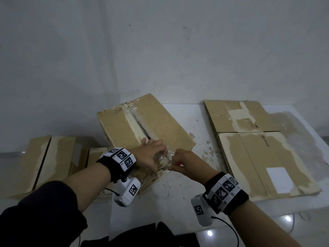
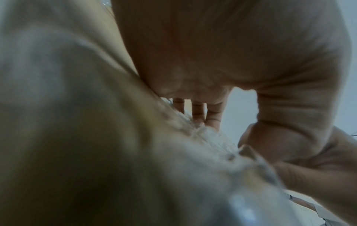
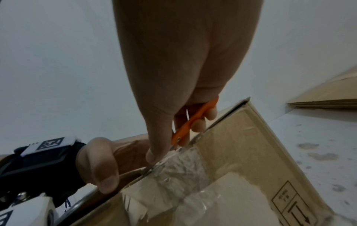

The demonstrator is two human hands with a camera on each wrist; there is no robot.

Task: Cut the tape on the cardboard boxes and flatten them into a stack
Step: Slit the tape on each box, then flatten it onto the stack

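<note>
Touching tape: right grip's cutter.

A brown cardboard box is tilted up on the white surface, directly under and beyond the left hand. Its top flaps are parted along a dark centre slit, flanked by pale strips where the paper has been torn. Crinkled clear tape is wrapped over the box's near edge, between the two hands. Small orange-handled scissors are held in the right hand, at the tape. A flattened box with pale torn patches and a white label is laid flat to the right of the right hand. More folded cardboard is seen to the left of the left hand.
</note>
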